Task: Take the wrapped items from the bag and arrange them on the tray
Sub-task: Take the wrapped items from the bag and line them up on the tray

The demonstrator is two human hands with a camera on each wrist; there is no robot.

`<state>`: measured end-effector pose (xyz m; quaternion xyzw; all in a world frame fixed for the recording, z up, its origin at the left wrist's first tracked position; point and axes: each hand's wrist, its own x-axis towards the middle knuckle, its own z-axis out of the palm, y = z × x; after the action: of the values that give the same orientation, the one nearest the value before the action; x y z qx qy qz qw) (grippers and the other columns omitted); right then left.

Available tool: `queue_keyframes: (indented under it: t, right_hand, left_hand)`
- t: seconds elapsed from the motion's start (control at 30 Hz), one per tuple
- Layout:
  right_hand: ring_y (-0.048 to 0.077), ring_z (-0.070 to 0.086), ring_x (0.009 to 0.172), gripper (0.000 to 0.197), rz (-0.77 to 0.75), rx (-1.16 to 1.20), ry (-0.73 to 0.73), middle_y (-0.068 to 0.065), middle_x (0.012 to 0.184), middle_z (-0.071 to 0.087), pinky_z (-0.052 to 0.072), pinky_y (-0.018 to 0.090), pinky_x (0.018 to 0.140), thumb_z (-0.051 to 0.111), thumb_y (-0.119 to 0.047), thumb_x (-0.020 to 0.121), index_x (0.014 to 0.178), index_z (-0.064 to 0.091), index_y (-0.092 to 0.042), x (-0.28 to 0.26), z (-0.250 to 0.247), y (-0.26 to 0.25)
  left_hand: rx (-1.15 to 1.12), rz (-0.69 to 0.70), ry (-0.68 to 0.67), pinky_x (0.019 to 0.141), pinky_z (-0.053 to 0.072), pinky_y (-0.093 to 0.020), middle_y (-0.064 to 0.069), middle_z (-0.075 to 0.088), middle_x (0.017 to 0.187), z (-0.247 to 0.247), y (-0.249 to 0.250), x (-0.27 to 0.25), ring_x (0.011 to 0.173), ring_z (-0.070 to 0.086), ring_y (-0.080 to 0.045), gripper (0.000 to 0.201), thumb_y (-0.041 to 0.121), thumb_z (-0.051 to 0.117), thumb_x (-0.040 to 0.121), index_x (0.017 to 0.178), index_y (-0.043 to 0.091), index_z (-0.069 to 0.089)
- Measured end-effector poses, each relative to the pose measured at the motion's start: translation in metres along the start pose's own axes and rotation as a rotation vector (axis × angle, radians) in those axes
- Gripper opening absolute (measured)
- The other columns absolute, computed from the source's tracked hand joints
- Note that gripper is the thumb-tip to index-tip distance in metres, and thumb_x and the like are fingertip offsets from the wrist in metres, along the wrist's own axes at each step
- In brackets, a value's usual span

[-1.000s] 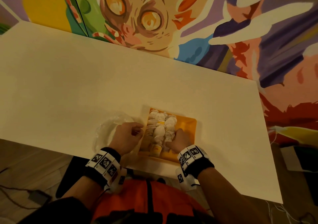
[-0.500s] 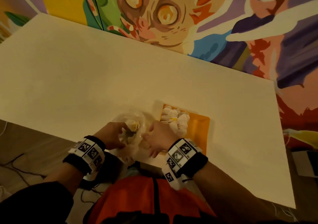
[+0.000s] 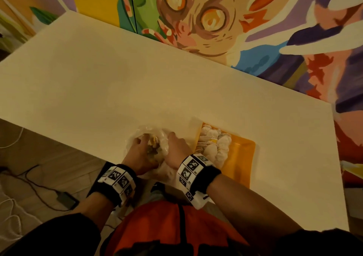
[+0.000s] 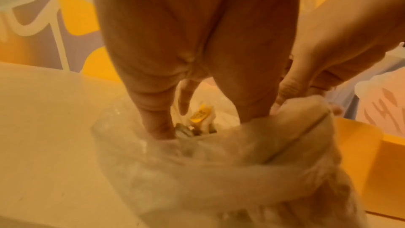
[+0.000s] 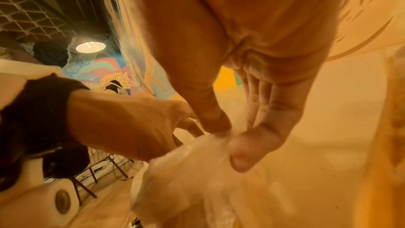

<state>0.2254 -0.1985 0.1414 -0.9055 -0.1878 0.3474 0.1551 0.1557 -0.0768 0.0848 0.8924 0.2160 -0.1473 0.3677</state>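
The clear plastic bag (image 3: 149, 137) sits at the near edge of the table (image 3: 137, 90), just left of the orange tray (image 3: 242, 157), and at least one wrapped item (image 4: 200, 115) with a yellow label shows inside its open mouth; how many more it holds cannot be told. The left hand (image 3: 137, 153) reaches down into the bag, fingers (image 4: 157, 120) among the contents, though whether they have closed on anything is hidden by the plastic. The right hand (image 3: 176, 153) pinches the bag's rim between thumb and fingers (image 5: 254, 146), holding the mouth open on the tray side. The tray holds a cluster of white wrapped items (image 3: 214, 143) bunched against its left side; they overlap too much to count surely. Its right part is bare orange. The table is pale and plain, set against a wall with a bright painted mural (image 3: 206, 17), and cables (image 3: 39, 187) lie on the floor to the bag's left.
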Motion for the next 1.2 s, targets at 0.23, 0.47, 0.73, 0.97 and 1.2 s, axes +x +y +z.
queue_keyframes:
  t: [0.23, 0.47, 0.73, 0.97, 1.2]
  right_hand:
    - [0.036, 0.058, 0.104, 0.051, -0.009, 0.037, 0.056, 0.018, 0.120, 0.052, 0.050, 0.039, 0.079, 0.057, -0.004, 0.089, 0.135, 0.040, -0.013, 0.007, -0.014, -0.001]
    - [0.035, 0.058, 0.101, 0.048, 0.072, 0.121, 0.100, 0.015, 0.120, 0.048, 0.047, 0.035, 0.074, 0.055, -0.002, 0.089, 0.133, 0.040, -0.015, 0.013, -0.018, 0.010]
    - [0.033, 0.061, 0.095, 0.045, 0.083, 0.137, 0.120, 0.017, 0.110, 0.058, 0.055, 0.040, 0.078, 0.057, -0.003, 0.087, 0.128, 0.041, -0.012, 0.022, -0.019, 0.020]
    - [0.024, 0.055, 0.104, 0.050, -0.074, 0.181, 0.227, 0.007, 0.121, 0.049, 0.050, 0.038, 0.087, 0.064, -0.017, 0.087, 0.133, 0.042, -0.019, 0.016, -0.022, 0.026]
    - [0.014, 0.063, 0.083, 0.039, -0.327, 0.380, 0.208, -0.001, 0.111, 0.059, 0.047, 0.015, 0.068, 0.068, -0.021, 0.086, 0.124, 0.059, -0.027, 0.014, -0.022, 0.018]
  left_hand:
    - [0.244, 0.032, -0.053, 0.105, 0.039, -0.049, -0.014, 0.037, 0.141, -0.005, 0.005, 0.030, 0.131, 0.036, -0.036, 0.075, 0.062, 0.043, 0.071, 0.135, 0.026, 0.032]
    - [0.291, 0.120, -0.137, 0.089, 0.043, -0.038, -0.010, 0.049, 0.112, -0.002, 0.010, 0.050, 0.107, 0.049, -0.031, 0.034, 0.040, 0.067, 0.078, 0.100, 0.018, 0.052]
    - [-0.095, 0.121, -0.079, 0.074, 0.043, -0.031, -0.006, 0.066, 0.091, -0.023, 0.001, 0.049, 0.088, 0.060, -0.029, 0.019, 0.002, 0.062, 0.080, 0.093, 0.016, 0.062]
    - [-0.701, -0.007, -0.060, 0.065, 0.059, -0.033, -0.023, 0.069, 0.099, -0.036, 0.008, 0.032, 0.081, 0.068, -0.028, 0.024, -0.006, 0.067, 0.083, 0.107, 0.000, 0.066]
    - [-1.044, 0.008, -0.184, 0.080, 0.052, -0.039, -0.016, 0.071, 0.104, -0.039, 0.021, 0.024, 0.096, 0.067, -0.033, 0.029, 0.000, 0.069, 0.080, 0.108, 0.002, 0.065]
